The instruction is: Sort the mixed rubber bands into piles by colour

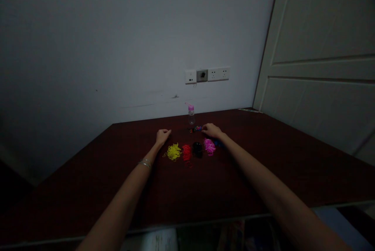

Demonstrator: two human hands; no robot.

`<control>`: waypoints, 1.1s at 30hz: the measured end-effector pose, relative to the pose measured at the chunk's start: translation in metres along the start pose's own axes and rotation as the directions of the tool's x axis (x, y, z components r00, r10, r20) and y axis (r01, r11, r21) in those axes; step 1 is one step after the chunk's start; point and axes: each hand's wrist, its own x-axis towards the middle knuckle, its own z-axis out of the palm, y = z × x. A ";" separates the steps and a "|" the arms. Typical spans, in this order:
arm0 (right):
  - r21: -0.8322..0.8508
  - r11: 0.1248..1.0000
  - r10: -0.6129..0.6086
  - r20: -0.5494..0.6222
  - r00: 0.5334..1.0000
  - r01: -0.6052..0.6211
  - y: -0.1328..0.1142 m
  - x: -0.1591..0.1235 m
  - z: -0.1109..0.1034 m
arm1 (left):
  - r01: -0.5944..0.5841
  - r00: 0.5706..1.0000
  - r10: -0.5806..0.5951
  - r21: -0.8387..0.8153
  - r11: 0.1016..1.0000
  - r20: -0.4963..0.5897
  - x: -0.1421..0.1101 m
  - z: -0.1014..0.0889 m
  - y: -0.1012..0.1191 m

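My left hand (163,137) rests on the table just behind and left of a pile of yellow rubber bands (174,152). Its fingers are closed together; whatever is in them is too small to make out. At the right end of a small mixed-colour heap of bands (194,129), my right hand (211,130) has its fingertips pinched together, touching or nearly touching it. Red bands (186,153), black bands (197,149) and pink bands (209,146) lie in separate piles between my forearms. Blue bands (217,143) show partly beneath my right wrist.
A clear bottle with a pink cap (191,115) stands behind the mixed heap. The dark red table (164,196) meets a pale wall with sockets (218,74). A white panelled door (319,98) borders the right. Items sit below the table's front edge.
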 end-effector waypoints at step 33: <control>-0.009 0.980 -0.193 -0.234 0.953 0.197 0.003 -0.008 -0.012 | -0.014 1.000 0.012 -0.079 0.997 -0.026 0.001 0.002 -0.001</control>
